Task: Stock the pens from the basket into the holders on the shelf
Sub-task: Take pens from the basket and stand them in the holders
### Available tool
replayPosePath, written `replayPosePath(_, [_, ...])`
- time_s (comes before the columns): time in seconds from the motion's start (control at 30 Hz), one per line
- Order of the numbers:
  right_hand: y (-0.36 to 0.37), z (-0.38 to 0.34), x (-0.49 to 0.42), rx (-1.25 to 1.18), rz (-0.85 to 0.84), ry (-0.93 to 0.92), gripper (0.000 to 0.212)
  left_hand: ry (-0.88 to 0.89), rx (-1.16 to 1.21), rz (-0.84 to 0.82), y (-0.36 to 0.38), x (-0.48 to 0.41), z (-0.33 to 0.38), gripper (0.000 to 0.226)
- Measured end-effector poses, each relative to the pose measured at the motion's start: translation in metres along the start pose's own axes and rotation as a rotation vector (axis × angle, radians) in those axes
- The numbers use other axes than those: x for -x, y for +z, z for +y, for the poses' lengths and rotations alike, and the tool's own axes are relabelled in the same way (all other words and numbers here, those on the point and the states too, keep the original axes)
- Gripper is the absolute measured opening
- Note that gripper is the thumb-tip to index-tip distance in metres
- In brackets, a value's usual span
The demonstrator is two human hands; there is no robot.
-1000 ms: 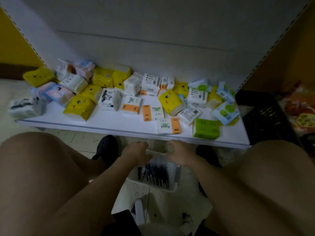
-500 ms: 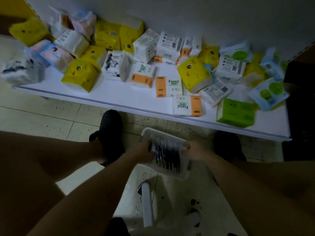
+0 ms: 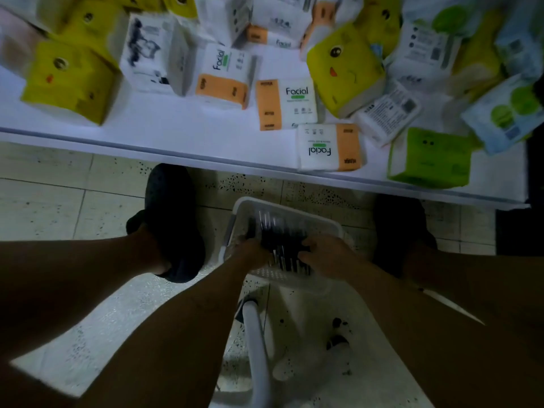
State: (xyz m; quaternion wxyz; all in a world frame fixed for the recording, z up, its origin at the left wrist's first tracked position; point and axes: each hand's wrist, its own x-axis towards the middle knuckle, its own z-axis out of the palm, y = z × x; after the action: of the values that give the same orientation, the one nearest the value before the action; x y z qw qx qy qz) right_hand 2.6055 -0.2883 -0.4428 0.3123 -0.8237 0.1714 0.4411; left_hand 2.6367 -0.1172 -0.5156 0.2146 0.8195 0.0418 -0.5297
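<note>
A small white basket [image 3: 297, 212] sits on the tiled floor between my feet, just in front of the low white shelf [image 3: 182, 129]. Several dark pens [image 3: 275, 228] lie in it as a bundle. My left hand [image 3: 250, 256] reaches in from the left and my right hand [image 3: 326, 254] from the right. Both close around the pen bundle, and the right fingers lie across the pens. No pen holders are in view.
The shelf carries many tissue packs, yellow [image 3: 67, 81], white-and-orange "Facial" [image 3: 287, 103] and green [image 3: 428, 157]. My dark shoes [image 3: 173, 222] flank the basket. A white curved bar [image 3: 256, 343] stands on the floor near me. A dark crate edge [image 3: 534, 225] is at right.
The view has dropped and moved closer to the floor. Both hands moved from the basket's rim into the basket and closed on the pens.
</note>
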Motion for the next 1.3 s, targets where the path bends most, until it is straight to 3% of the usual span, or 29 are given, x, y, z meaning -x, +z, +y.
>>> replayPosePath(0.17, [0.011,0.008,-0.022,-0.044,-0.015,0.080,0.045,-0.014,0.237,0.136,0.001,0.005,0.001,0.016])
replayPosePath(0.2, [0.014,0.010,-0.025,-0.067,-0.015,0.095,0.045,-0.029,0.274,0.172,0.003,0.009,0.002,0.020])
replayPosePath(0.27, [0.019,0.016,-0.028,-0.058,-0.032,0.112,0.039,-0.024,0.324,0.245,0.005,0.019,0.003,0.022])
replayPosePath(0.37, [0.024,0.028,-0.033,-0.026,-0.048,0.079,0.013,0.028,0.411,0.331,0.005,0.035,0.009,0.017])
replayPosePath(0.43, [0.023,0.026,-0.038,0.003,-0.040,0.058,0.013,0.043,0.519,0.297,0.002,0.045,0.013,0.008])
replayPosePath(0.53, [0.024,0.014,-0.045,0.026,-0.037,-0.012,0.019,0.033,0.642,0.237,-0.002,0.058,0.013,0.043])
replayPosePath(0.6, [0.028,0.010,-0.051,0.023,-0.025,-0.095,0.017,0.023,0.625,0.252,-0.005,0.061,0.011,0.055])
replayPosePath(0.63, [0.030,0.011,-0.054,0.049,-0.045,-0.112,0.020,0.025,0.623,0.260,-0.007,0.064,0.011,0.055])
replayPosePath(0.73, [0.036,0.019,-0.061,0.110,-0.133,-0.023,0.064,0.071,0.613,0.233,-0.012,0.070,0.017,0.056])
replayPosePath(0.8, [0.040,0.024,-0.065,0.120,-0.147,0.031,0.071,0.076,0.601,0.181,-0.013,0.073,0.023,0.062])
replayPosePath(0.93, [0.041,0.020,-0.064,0.084,-0.099,0.009,0.060,0.058,0.533,0.067,-0.009,0.073,0.029,0.052])
replayPosePath(1.07, [0.041,0.018,-0.052,-0.018,0.026,-0.023,0.043,0.084,0.416,0.200,0.001,0.076,0.029,0.027])
replayPosePath(1.13, [0.043,0.016,-0.043,-0.116,0.124,-0.085,0.024,0.091,0.404,0.284,0.003,0.079,0.028,0.031])
replayPosePath(1.3, [0.030,0.009,-0.013,-0.187,0.353,-0.130,0.015,0.081,0.439,0.250,-0.004,0.085,0.035,0.025])
